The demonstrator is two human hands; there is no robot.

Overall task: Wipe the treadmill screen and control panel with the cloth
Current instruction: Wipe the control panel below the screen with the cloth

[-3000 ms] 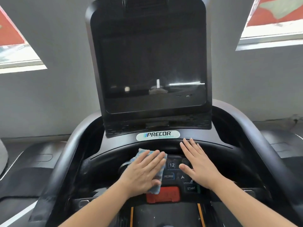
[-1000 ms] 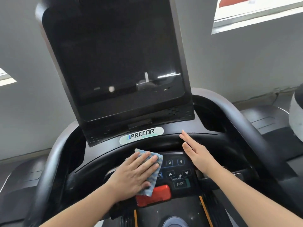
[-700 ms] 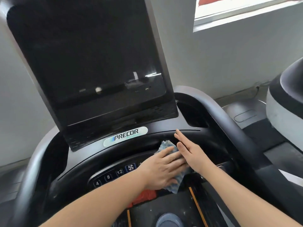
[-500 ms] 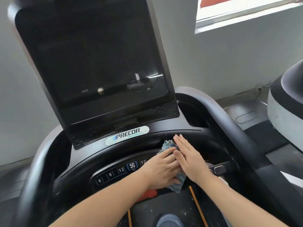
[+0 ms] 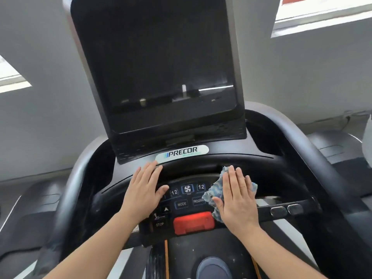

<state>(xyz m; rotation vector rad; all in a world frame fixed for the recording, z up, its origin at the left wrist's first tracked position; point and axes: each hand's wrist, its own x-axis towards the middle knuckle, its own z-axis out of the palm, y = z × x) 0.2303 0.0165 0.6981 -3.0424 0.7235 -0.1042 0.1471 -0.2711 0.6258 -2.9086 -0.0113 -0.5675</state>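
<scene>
The right hand (image 5: 237, 200), fingers flat and straight, presses the crumpled blue-and-white cloth (image 5: 213, 191) against the black button-covered control panel (image 5: 188, 198), right of its fan button (image 5: 187, 188). The left hand (image 5: 144, 193) rests flat left of it, likely for bracing.

Looks like a gym or a fitness room, pretty clearly. Front and centre is a big commercial-style treadmill (image 5: 201, 170) with a Precor badge (image 5: 181, 152), a tall dark screen (image 5: 157, 63) and a control panel (image 5: 187, 198) with FAN, MODE and STOP keys plus a red stop tab (image 5: 193, 222). The decks of more machines (image 5: 338, 146) sit just beside it on both sides, lined up along a plain grey wall (image 5: 302, 77) with high windows (image 5: 322, 15). That row of machines says gym, not someone's living room.
</scene>
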